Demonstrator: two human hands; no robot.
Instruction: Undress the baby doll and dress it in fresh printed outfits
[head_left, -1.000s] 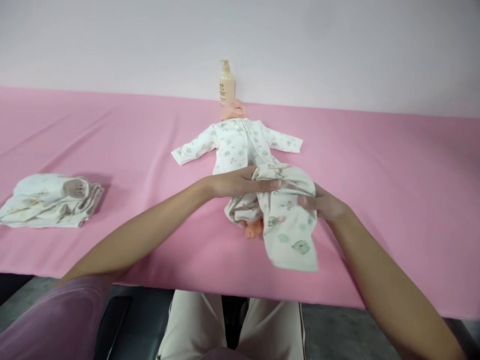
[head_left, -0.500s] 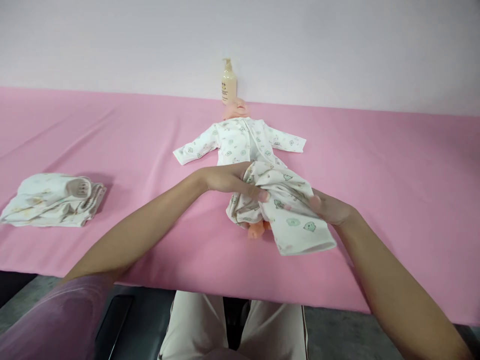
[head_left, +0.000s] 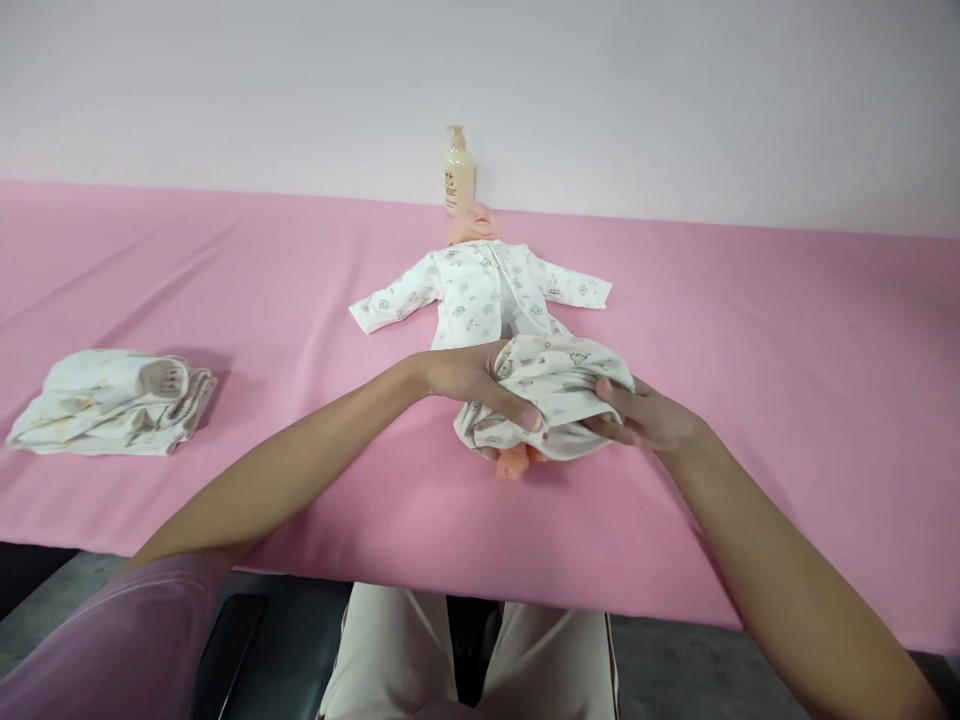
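A baby doll (head_left: 474, 224) lies on its back on the pink cloth, its head away from me. It wears a white printed baby shirt (head_left: 469, 295) with both sleeves spread out. Bunched over the doll's legs are white printed baby pants (head_left: 559, 365), and an orange-pink foot (head_left: 512, 462) pokes out below them. My left hand (head_left: 484, 385) grips the pants from the left, thumb on top and fingers hidden behind the fabric. From the right, my right hand (head_left: 637, 412) pinches the gathered leg of the pants, with some fingers tucked into its opening.
A cream pump bottle (head_left: 459, 178) stands behind the doll's head, by the white wall. Folded baby clothes (head_left: 112, 402) lie in a stack at the left of the pink tablecloth (head_left: 300, 260). A dark phone (head_left: 232, 655) rests on the seat beside my left leg.
The pant leg that hung loose toward the lower right is now gathered up into folds. My right hand's fingers have shifted round to its opening, while my left hand keeps its hold.
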